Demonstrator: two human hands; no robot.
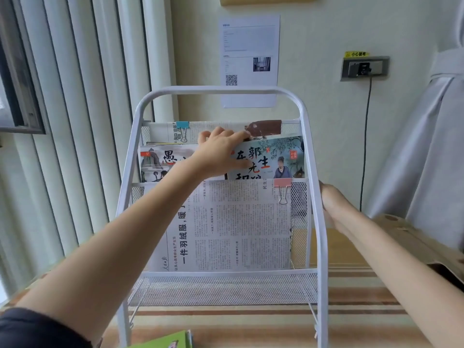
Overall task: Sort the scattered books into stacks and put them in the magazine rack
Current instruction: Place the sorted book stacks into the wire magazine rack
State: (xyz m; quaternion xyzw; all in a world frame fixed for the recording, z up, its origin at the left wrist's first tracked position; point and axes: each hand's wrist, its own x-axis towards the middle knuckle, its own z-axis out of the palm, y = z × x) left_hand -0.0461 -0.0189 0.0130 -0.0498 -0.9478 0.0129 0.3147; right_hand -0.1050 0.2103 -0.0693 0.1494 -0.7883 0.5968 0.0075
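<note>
White wire magazine rack (315, 156) seen from above and in front, standing against a pale wall. The right hand (329, 204) lies behind the rack's right upright tube, which hides its fingers; whether they curl round the tube cannot be told, though the hand sits against the frame with the forearm reaching in from the lower right. The left hand (221, 151) is extended from a long, nearly straight forearm entering at lower left; its fingers hook over the top edge of the teal-covered book (276, 159) and the thumb presses on the cover, so the hand grips this book in the middle tier. The hand and wrist cover the book's left edge and part of its title. Beside it on the left stands a second book with an ink-landscape cover (155, 162), its right part hidden by the forearm and its lower half by the tier below. The lower tier holds a folded newspaper (238, 222) with a pink binder clip (283, 189); the top tier holds another newspaper (173, 131) with a blue binder clip (182, 125), mostly masked. A green book (163, 341) is cut off at the bottom edge. The printed sheet (249, 51) on the wall is too blurred to read.
</note>
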